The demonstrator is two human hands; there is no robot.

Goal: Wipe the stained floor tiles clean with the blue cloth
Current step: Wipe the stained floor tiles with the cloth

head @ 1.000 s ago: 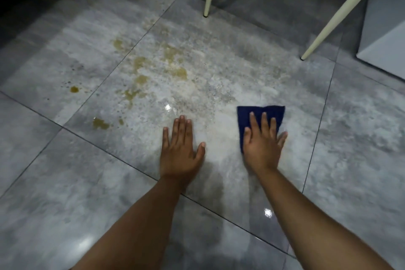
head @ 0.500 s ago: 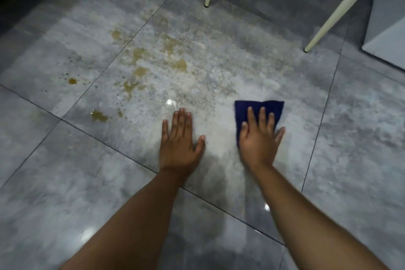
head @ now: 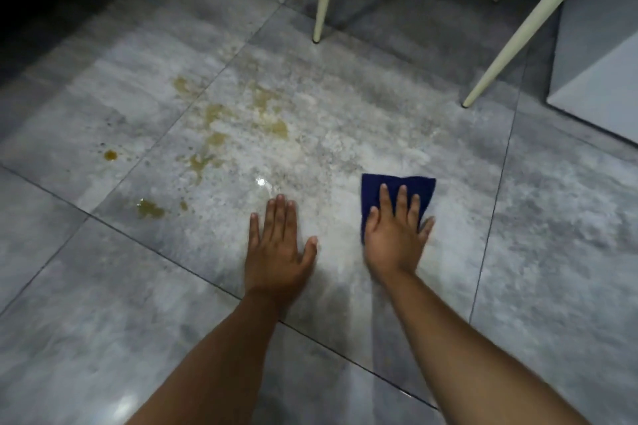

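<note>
Since a second ago the blue cloth (head: 397,197) and the two hands have kept the same places on the floor tiles (head: 345,121), and only the view has tipped up to take in more of the white chair legs (head: 518,31). The cloth lies flat, folded, its long axis running away from the person with the far edge toward the chair legs, and the right hand (head: 395,235) presses on it open-palmed, fingers spread, gripping nothing. The left hand (head: 276,245) lies flat and empty on the tile beside it, with the yellow-brown stains (head: 214,141) further off to the left, well apart from the cloth.
</note>
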